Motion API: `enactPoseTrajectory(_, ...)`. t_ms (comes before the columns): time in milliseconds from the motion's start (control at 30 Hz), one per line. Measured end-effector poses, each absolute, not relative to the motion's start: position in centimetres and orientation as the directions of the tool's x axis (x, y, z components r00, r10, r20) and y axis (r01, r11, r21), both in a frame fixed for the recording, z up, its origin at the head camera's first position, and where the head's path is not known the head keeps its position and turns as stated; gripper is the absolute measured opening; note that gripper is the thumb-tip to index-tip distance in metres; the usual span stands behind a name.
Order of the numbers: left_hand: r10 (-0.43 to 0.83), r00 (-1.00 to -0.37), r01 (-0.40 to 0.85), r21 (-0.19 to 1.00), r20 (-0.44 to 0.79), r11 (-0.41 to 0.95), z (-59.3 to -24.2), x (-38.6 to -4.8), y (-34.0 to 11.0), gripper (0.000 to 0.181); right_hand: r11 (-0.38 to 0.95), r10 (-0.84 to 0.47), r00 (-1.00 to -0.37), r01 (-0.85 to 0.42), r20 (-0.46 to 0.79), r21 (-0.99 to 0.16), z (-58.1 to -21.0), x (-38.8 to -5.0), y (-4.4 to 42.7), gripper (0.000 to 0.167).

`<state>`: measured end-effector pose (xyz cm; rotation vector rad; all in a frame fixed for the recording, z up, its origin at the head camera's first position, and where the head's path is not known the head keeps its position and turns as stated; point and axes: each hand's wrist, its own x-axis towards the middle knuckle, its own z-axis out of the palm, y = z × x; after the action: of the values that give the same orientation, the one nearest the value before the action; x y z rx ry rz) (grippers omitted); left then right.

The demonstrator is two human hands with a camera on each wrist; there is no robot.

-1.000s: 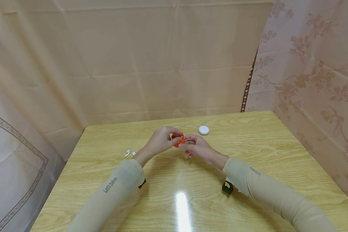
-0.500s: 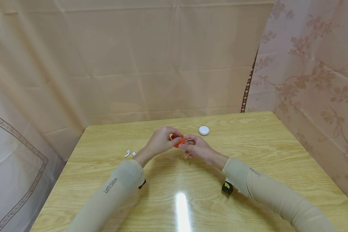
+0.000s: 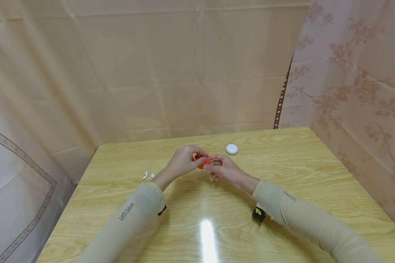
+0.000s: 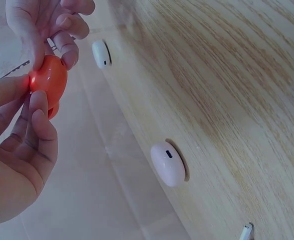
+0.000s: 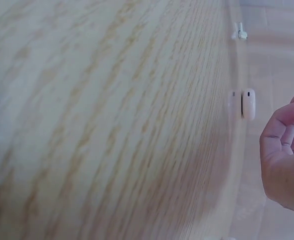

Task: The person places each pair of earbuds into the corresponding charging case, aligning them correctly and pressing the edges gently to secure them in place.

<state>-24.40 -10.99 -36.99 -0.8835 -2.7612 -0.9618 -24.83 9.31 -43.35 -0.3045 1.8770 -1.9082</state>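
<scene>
A glossy orange rounded case (image 4: pixel 52 82) is held off the table between both hands. In the left wrist view my left hand (image 3: pixel 184 160) pinches it between thumb and fingers. My right hand (image 3: pixel 225 168) grips its other side with thumb and fingertips, and its remaining fingers are loosely bent. In the head view, fingers hide part of the orange case and a dark hollow shows on it. A white earbud case (image 3: pixel 232 149) lies beyond the right hand. A second white earbud case (image 4: pixel 168 164) appears in the left wrist view, hidden in the head view.
Two white earbuds, one earbud (image 3: pixel 146 175) and another earbud (image 3: pixel 153 175), lie left of the left wrist. Everything stands on a wooden table (image 3: pixel 283 164) with a light reflection near its front. A beige curtain (image 3: pixel 184 73) hangs behind the table.
The orange case has turned slightly in the hands. Both hands stay in nearly the same place; the whole head view has shifted down a little.
</scene>
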Motion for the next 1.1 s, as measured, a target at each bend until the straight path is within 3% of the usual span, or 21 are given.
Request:
enactPoseTrajectory(500, 0.484, -0.827, 0.557, 0.528, 0.287, 0.641, -37.0, -24.3, -11.5, 0.014, 0.030, -0.421, -0.891, 0.171, -0.168, -0.985, -43.2, -24.8, 9.6, 0.034)
enactPoseTrajectory(767, 0.445, -0.848, 0.529, 0.529, 0.289, 0.664, -37.2, -24.2, -12.0, 0.030, 0.013, -0.410, -0.894, 0.190, -0.178, -0.982, -42.9, -24.8, 9.7, 0.038)
enactPoseTrajectory(1100, 0.421, -0.889, 0.416, 0.706, 0.182, 0.573, -37.9, -24.3, -12.6, 0.039, -0.038, -0.411, -0.895, 0.208, -0.174, -0.977, -42.4, -24.9, 9.6, 0.041)
